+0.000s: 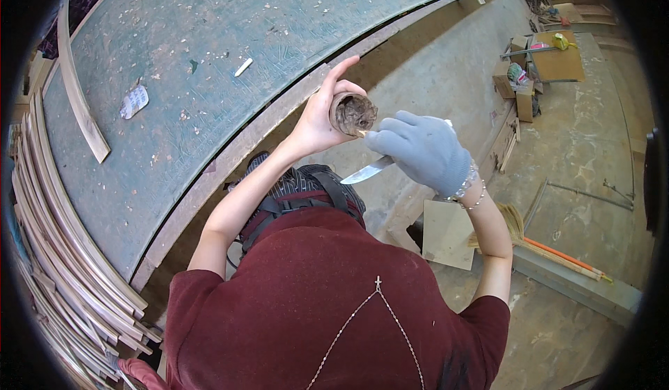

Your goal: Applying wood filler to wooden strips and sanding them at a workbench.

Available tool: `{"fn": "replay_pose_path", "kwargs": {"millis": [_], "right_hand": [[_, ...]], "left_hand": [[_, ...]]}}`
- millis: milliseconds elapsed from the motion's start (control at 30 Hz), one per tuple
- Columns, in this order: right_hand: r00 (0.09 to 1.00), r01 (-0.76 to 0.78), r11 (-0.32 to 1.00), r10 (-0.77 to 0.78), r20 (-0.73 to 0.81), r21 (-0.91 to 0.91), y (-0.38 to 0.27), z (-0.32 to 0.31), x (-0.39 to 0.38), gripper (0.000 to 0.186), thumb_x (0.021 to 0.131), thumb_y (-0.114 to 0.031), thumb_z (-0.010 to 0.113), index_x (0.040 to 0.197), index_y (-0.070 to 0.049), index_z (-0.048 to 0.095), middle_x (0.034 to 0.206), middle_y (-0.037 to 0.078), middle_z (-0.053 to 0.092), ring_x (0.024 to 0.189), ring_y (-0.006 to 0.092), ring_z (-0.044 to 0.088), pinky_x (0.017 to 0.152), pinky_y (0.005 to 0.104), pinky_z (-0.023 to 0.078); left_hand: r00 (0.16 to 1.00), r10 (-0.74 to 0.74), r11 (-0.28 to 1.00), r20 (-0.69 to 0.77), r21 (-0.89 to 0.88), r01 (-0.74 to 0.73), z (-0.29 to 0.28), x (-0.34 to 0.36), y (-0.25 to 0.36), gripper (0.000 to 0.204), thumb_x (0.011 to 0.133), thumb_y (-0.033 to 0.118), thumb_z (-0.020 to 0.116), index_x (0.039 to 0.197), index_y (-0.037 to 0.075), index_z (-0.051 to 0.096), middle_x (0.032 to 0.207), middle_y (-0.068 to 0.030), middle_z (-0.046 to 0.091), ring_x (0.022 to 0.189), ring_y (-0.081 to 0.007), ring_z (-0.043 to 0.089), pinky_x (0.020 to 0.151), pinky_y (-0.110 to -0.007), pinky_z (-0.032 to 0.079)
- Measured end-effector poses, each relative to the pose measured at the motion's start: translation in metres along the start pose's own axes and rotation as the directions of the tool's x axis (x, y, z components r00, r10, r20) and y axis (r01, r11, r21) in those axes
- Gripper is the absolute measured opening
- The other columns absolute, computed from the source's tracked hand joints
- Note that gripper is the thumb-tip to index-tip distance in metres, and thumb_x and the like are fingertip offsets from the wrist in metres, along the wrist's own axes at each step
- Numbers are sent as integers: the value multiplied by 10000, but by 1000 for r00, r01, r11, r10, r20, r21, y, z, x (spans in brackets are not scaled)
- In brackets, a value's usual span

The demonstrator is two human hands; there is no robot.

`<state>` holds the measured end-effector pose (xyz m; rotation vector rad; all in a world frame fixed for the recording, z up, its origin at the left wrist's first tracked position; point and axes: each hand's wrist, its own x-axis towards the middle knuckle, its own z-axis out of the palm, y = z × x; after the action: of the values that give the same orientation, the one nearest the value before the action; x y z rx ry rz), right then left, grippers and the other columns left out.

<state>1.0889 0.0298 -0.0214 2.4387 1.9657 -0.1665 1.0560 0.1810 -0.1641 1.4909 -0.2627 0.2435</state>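
Bare left hand (319,116), fingers curled, holds 1 rough, brown, hollow round piece (354,114) just left of the grey-gloved right hand (421,152), closed around a silver-bladed knife (366,170) (blade pointing left, bodyward).

Seeing smooth, glossy metal on knife blade (367,171), matt knit cloth on glove (421,152), rough matt interior in hollow cylinder (353,114). Also scuffed matt tabletop (209,35), matt cloth T-shirt (327,278), smooth wood-look strips (77,251).
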Motion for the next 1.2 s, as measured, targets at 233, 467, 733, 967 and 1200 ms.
{"fn": "replay_pose_path", "kwargs": {"millis": [233, 467, 733, 967, 1200], "right_hand": [[994, -31, 999, 27, -105, -29, 4, -22, -12, 204, 710, -221, 579, 895, -151, 528, 713, -13, 470, 674, 138, 528, 520, 259, 458], [995, -63, 981, 47, -92, -185, 11, -4, -14, 312, 638, -129, 617, 942, -131, 547, 749, 2, 505, 626, 156, 509, 517, 283, 427], [904, -211, 890, 335, -267, 405, -5, 30, -11, 325, 672, -64, 592, 992, -83, 538, 831, 61, 567, 756, 246, 578, 602, 324, 475], [874, -160, 852, 357, -330, 498, -17, 35, -13, 355, 666, -53, 583, 1017, -85, 539, 771, 59, 535, 683, 252, 551, 572, 324, 460], [926, -189, 980, 197, -322, 54, -13, 11, -17, 348, 678, -162, 593, 1022, -146, 543, 785, -9, 511, 653, 129, 521, 497, 259, 428]], "left_hand": [[957, 260, 957, -132, 171, -236, 2, 6, -5, 979, 585, 12, 770, 1363, 51, 177, 895, -80, 586, 817, -152, 579, 768, -266, 462], [911, 365, 913, -193, 263, -310, 11, -2, -14, 807, 634, -3, 722, 1312, 55, 288, 888, -95, 615, 772, -216, 602, 696, -302, 473], [765, 574, 785, -293, 462, -413, 3, -3, -32, 746, 645, 7, 717, 1272, 38, 315, 880, -120, 622, 724, -232, 571, 658, -303, 449], [749, 558, 823, -358, 353, -445, 5, 0, -26, 807, 638, 24, 750, 1292, 43, 277, 934, -127, 612, 791, -203, 592, 718, -293, 471], [828, 448, 867, -336, 388, -312, 9, 8, -13, 948, 594, 75, 782, 1332, 26, 188, 944, -118, 578, 861, -191, 559, 783, -292, 447]]}}
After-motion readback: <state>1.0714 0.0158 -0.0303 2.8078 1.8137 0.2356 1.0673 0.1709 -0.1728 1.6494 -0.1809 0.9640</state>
